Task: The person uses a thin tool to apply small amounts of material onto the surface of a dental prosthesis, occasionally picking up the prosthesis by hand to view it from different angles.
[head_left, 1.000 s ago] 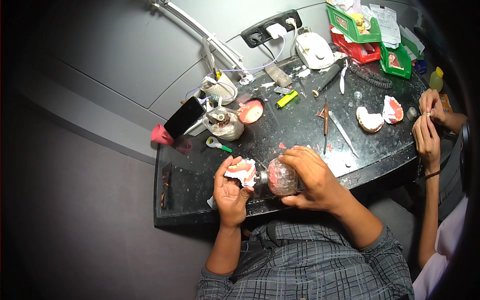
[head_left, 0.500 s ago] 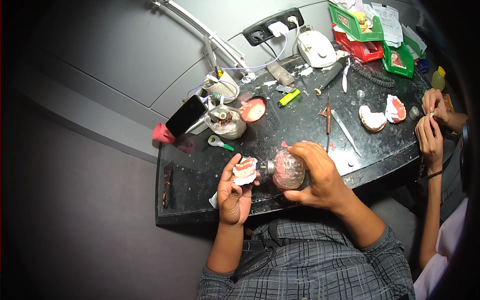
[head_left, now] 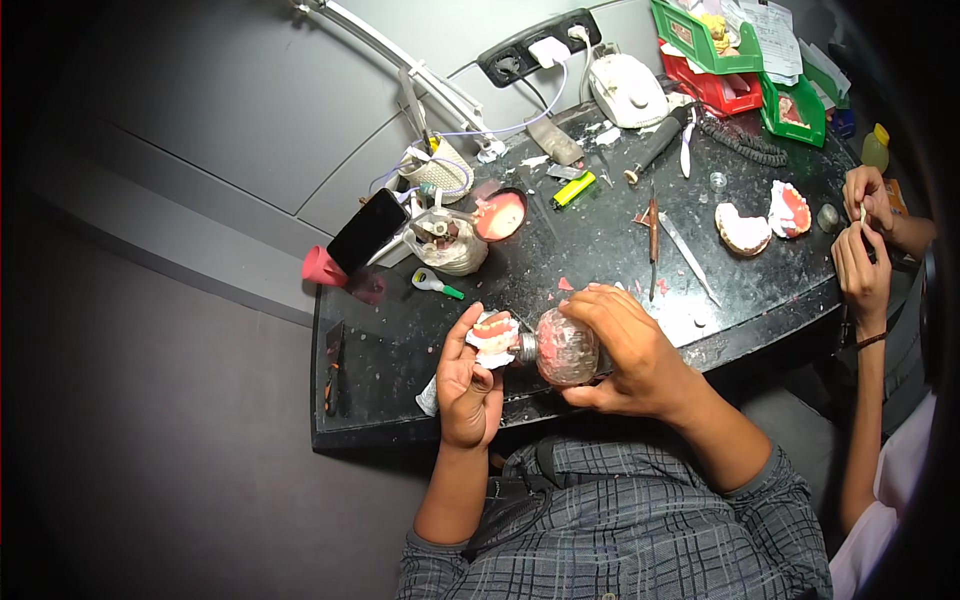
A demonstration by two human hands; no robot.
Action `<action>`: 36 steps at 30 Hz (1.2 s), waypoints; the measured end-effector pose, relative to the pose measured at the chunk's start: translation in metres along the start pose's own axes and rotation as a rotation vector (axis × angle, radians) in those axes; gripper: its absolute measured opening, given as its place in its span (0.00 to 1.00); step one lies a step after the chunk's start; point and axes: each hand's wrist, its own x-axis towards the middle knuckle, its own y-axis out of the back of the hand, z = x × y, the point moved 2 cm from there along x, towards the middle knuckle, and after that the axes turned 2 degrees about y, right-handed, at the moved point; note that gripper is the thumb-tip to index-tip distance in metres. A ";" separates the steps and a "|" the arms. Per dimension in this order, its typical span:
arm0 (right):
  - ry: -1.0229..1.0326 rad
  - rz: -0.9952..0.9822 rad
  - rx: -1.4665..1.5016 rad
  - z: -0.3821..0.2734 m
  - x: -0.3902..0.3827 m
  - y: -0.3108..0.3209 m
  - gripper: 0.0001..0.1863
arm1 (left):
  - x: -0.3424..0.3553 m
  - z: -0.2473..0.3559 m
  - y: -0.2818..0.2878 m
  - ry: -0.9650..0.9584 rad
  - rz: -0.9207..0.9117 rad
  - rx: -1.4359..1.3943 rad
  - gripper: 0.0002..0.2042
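My left hand (head_left: pixel 468 395) is closed around a white plaster dental model (head_left: pixel 493 340) with pink wax and a row of teeth on it. In my right hand (head_left: pixel 632 350) is a round glass spirit lamp (head_left: pixel 567 350), tipped on its side, with pink smears on the glass. Its metal neck (head_left: pixel 527 348) points left, right up against the model's edge; whether they touch, I cannot tell. Any flame is not visible. Small pink wax scraps (head_left: pixel 566 284) lie just beyond the lamp. A brown-handled wax tool (head_left: pixel 653 235) and a pale knife (head_left: pixel 688 260) rest farther off.
Two plaster model pieces (head_left: pixel 743 232) lie at right, near a co-worker's hands (head_left: pixel 862 262). Toward the back left are a pink wax dish (head_left: pixel 500 215), a glass jar (head_left: pixel 450 245) and a phone (head_left: pixel 368 232). A yellow-green lighter (head_left: pixel 574 190) and a handpiece (head_left: pixel 660 145) sit farther back.
The lamp has shifted slightly left, bringing its neck closer to the dental model. My left hand has turned the model a little, so more of its tooth row shows.
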 end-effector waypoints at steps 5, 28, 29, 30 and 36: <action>-0.022 0.025 -0.020 -0.001 0.000 0.001 0.44 | -0.001 0.001 0.002 0.000 0.005 0.010 0.48; -0.005 0.022 0.009 -0.001 0.000 -0.001 0.43 | 0.000 0.002 0.006 0.028 -0.038 -0.092 0.51; -0.010 0.031 0.007 0.000 0.000 -0.001 0.43 | 0.000 0.002 0.007 0.030 -0.039 -0.098 0.51; -0.014 0.039 0.006 0.001 0.000 -0.002 0.43 | 0.000 0.002 0.007 0.036 -0.046 -0.106 0.51; -0.021 0.046 -0.001 0.002 0.000 0.002 0.43 | 0.000 -0.001 0.003 0.062 -0.062 -0.134 0.48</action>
